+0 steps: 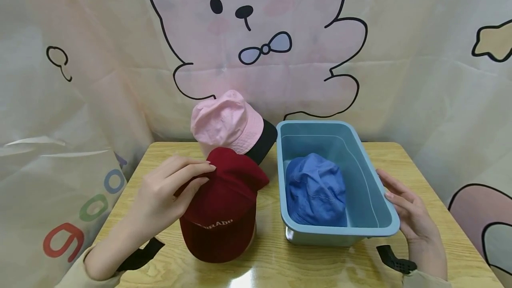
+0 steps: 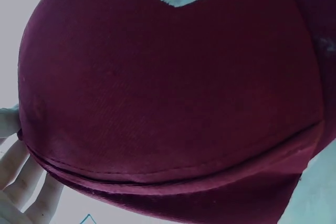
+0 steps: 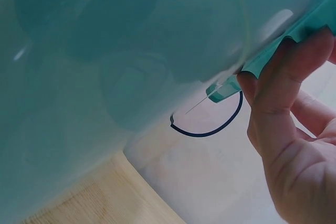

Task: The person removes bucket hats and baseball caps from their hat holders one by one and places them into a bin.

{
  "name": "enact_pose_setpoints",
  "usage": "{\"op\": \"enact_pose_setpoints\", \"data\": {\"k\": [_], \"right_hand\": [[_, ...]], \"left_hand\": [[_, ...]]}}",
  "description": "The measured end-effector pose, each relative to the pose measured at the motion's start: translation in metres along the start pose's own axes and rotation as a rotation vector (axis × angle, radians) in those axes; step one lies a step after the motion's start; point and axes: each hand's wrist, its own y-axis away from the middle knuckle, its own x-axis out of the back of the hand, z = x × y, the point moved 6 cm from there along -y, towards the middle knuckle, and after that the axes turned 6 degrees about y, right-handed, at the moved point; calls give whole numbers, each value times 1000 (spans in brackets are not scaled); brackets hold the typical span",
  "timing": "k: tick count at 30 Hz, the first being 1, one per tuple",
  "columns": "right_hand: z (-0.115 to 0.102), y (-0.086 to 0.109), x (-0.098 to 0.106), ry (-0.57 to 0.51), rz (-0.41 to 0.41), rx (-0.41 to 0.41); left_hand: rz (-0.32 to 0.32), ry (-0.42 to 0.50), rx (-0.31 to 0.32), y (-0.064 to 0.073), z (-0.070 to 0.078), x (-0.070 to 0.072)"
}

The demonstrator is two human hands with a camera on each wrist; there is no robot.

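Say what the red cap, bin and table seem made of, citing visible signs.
Red cap: matte cloth, probably cotton; soft folds and a stitched seam show.
Bin: likely smooth, slightly shiny plastic, with a moulded, rounded rim.
Table: glossy wood or wood-look laminate; grain and a bright glare show.

From the head, a yellow wood-grain table (image 1: 272,261) is being viewed forward and downward from a moderate distance, a pale bear-printed cloth backdrop (image 1: 256,83) being faced beyond. From the left wrist, a dark red cloth cap with white lettering (image 1: 224,194) is being viewed from very near. From the right wrist, a light-blue rectangular plastic bin (image 1: 340,230) is being viewed close up, its outer wall being faced at a slant. The cap and left hand (image 1: 170,186) are being shared by the head and left wrist views; the bin, right hand (image 1: 412,210) and table, by the head and right wrist views
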Motion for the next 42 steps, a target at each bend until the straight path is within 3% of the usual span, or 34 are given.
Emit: {"op": "enact_pose_setpoints", "data": {"k": [9, 17, 27, 42], "right_hand": [[-2, 2, -1, -17, -8, 6], [-1, -1, 0, 63, 38, 2], [-1, 0, 1, 61, 47, -11], [-1, -1, -1, 31, 5, -4]], "left_hand": [[-50, 3, -3, -12, 6, 2], [-48, 24, -29, -18, 15, 6], [-47, 31, -67, -28, 31, 9], [-66, 89, -162, -41, 45, 6]]}}
